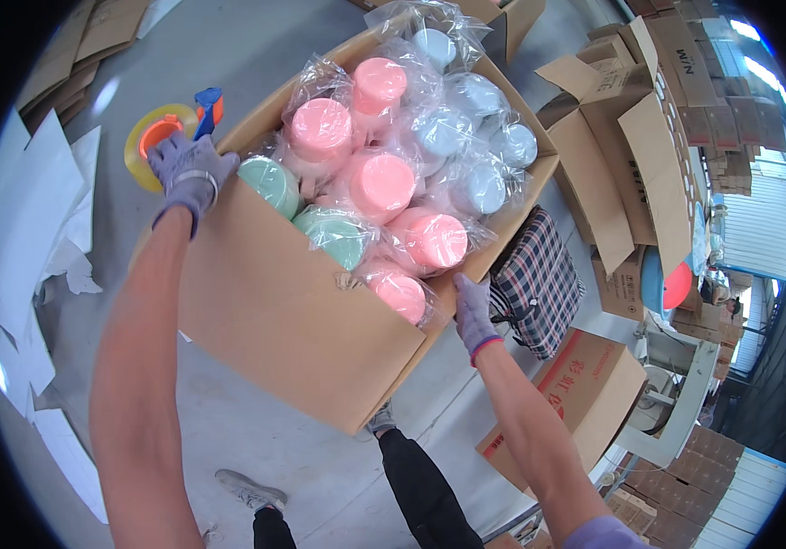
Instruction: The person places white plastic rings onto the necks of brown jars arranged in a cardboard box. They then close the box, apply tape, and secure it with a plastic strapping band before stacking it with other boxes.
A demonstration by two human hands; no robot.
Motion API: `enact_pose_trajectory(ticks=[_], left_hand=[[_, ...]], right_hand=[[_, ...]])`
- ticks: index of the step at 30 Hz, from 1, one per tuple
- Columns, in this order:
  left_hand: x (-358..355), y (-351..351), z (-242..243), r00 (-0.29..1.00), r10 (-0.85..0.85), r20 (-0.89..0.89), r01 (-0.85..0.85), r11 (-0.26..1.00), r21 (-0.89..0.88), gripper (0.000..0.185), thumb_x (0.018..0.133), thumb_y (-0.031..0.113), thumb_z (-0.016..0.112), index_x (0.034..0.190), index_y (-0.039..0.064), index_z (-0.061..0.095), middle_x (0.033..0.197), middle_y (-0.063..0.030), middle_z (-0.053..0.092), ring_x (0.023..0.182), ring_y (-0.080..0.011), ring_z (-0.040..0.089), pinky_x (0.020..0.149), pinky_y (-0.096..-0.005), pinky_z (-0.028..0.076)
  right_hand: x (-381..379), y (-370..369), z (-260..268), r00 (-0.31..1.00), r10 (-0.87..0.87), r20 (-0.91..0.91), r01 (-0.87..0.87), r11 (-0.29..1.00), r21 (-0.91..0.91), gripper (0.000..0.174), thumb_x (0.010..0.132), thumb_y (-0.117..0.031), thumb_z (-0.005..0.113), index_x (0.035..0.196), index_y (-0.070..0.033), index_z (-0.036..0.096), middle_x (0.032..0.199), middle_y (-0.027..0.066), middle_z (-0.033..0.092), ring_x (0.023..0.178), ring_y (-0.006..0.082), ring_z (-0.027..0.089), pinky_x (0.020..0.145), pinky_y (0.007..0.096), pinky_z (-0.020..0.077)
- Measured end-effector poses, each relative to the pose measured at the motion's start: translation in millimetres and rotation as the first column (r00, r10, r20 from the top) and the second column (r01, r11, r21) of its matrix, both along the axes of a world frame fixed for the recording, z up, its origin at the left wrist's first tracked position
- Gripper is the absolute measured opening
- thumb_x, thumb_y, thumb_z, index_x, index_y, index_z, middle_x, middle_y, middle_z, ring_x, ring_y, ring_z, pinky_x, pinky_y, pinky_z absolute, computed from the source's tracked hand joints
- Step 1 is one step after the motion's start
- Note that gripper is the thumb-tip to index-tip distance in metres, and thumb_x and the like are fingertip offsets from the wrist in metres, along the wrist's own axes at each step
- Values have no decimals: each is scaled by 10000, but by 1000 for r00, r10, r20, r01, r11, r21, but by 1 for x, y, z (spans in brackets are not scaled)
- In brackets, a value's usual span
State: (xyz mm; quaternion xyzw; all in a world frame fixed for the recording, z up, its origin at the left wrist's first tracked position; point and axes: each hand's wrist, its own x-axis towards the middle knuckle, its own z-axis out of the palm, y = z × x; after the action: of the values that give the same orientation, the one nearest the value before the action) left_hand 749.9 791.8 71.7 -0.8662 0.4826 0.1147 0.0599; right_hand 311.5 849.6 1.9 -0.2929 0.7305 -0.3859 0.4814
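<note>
A large open cardboard box (296,316) stands before me, filled with plastic-wrapped round items in pink (382,180), pale blue (485,189) and green (269,184). My left hand (189,168), in a grey-purple glove, is at the box's left corner, its fingers over the orange hub of a tape dispenser (209,110) with a roll of clear yellowish tape (137,147). Whether it grips the dispenser or only touches it is not clear. My right hand (475,309), gloved too, holds the box's near right edge, the thumb on top and the other fingers partly hidden.
A checked cushion (537,274) lies right of the box, near a printed carton (585,391). Further right stands an open carton (626,151) with raised flaps. White sheets (29,226) lie at the left, below flattened cardboard (84,48). My shoes are on the floor beneath.
</note>
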Motion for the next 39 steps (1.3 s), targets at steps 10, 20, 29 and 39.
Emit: enact_pose_trajectory(ticks=[10, 20, 29, 39], left_hand=[[24, 105, -30, 989, -59, -138, 42, 992, -123, 396, 811, 383, 557, 1011, 85, 724, 1208, -247, 548, 1177, -391, 442, 1045, -496, 273], [95, 451, -12, 997, 60, -42, -62, 997, -49, 447, 847, 315, 613, 1235, 93, 616, 1198, -288, 483, 1162, -472, 425, 1038, -522, 302], [241, 737, -91, 99, 689, -718, -994, 96, -45, 228, 951, 107, 536, 1149, 55, 638, 1107, -97, 644, 935, -227, 644, 816, -368, 544], [192, 697, -31, 236, 208, -949, -934, 318, -162, 374, 854, 217, 602, 1189, 59, 551, 1136, -93, 620, 1068, -262, 588, 901, -409, 492]], right_hand=[[11, 46, 12, 970, 225, -88, -208, 963, 174, 331, 872, -89, 600, 1182, 8, 537, 1001, 103, 648, 821, 202, 651, 703, 325, 556], [56, 301, 78, 819, 573, 12, -495, 696, 520, 576, 888, -170, 608, 1389, 8, 385, 1258, 176, 564, 1154, 274, 554, 970, 380, 452], [-13, 16, 37, 993, 110, 42, -114, 986, 122, 922, 875, -656, 410, 1496, -16, 174, 1529, 187, 217, 1359, 331, 352, 1109, 435, 303], [21, 152, 85, 365, 718, -593, -875, 482, 46, 527, 977, -310, 450, 1437, -61, 378, 1521, 152, 309, 1424, 289, 262, 1151, 397, 228]])
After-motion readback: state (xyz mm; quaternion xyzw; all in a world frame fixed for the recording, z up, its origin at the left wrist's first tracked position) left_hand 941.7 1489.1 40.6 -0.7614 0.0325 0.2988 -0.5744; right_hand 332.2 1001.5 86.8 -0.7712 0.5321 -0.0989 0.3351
